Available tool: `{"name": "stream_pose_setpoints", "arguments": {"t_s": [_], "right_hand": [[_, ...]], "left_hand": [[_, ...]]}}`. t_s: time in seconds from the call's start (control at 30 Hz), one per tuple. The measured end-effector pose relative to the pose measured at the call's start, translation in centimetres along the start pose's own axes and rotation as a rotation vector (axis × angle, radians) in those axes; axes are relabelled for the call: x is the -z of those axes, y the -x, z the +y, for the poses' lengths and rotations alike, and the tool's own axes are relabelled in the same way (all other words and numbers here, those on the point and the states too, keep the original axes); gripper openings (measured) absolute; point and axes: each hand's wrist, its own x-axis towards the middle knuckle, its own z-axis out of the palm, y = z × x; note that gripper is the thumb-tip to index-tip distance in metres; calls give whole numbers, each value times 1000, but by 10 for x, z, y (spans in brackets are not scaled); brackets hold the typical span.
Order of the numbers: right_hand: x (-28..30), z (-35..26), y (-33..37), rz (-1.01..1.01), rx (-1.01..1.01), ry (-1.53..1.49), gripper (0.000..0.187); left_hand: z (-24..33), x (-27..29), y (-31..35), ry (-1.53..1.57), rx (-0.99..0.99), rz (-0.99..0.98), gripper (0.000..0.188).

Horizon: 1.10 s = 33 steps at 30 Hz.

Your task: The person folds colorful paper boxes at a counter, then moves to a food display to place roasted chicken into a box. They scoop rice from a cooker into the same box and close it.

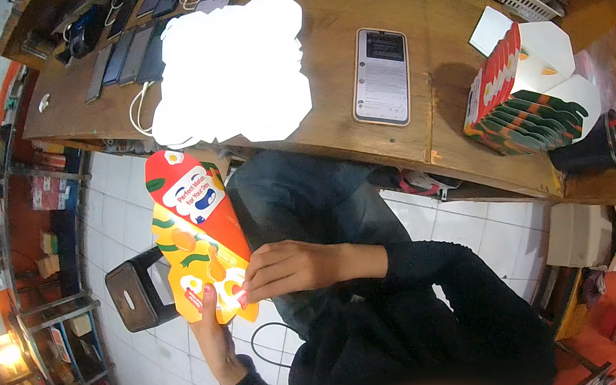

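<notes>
- We are sitting at a wooden counter [442, 18], with our work hanging over our lap, just off its front edge.
- On that counter, a white stack [229, 76] is glaring too brightly to show detail; its ragged outline is suggesting flat blanks.
- At the counter's right side, nested cartons [530, 117] in red and green are lying tipped over with their flaps open.
- Between the white stack and our body, we are holding a red and yellow printed card [202, 237], well apart from the cartons.
- Our right hand [292, 267] is pinching the card's lower right edge in a bunched grip.
- Our left hand [216, 340] is pinching the bottom, thumb on the printed face, its other fingers mostly hiding behind.
- We are probably shaping a fold; the next move is likely calling for a steady left grip while the right presses that edge crisp.
</notes>
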Motion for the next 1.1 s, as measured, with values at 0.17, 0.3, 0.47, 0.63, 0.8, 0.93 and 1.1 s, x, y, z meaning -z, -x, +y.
{"name": "stream_pose_setpoints", "arguments": {"t_s": [0.17,0.3,0.47,0.63,0.8,0.93,1.1], "right_hand": [[-7,-3,-14,126,-182,-240,21],[-15,-17,-29,139,-480,-266,23],[-20,-30,-39,314,-570,-283,23],[-16,-35,-44,405,-667,-394,22],[3,-37,-43,245,-696,-325,19],[15,-32,-38,154,-763,-459,20],[22,-24,-34,188,-616,-470,23]], "left_hand": [[-5,4,18,99,-46,6,56],[-1,-1,26,35,-143,78,53],[-4,-13,17,174,-160,31,49],[-19,-25,16,234,-297,100,49],[-37,-23,24,140,-458,120,52],[-55,-23,20,128,-470,88,55],[-57,-21,16,274,-430,-90,56]]}}
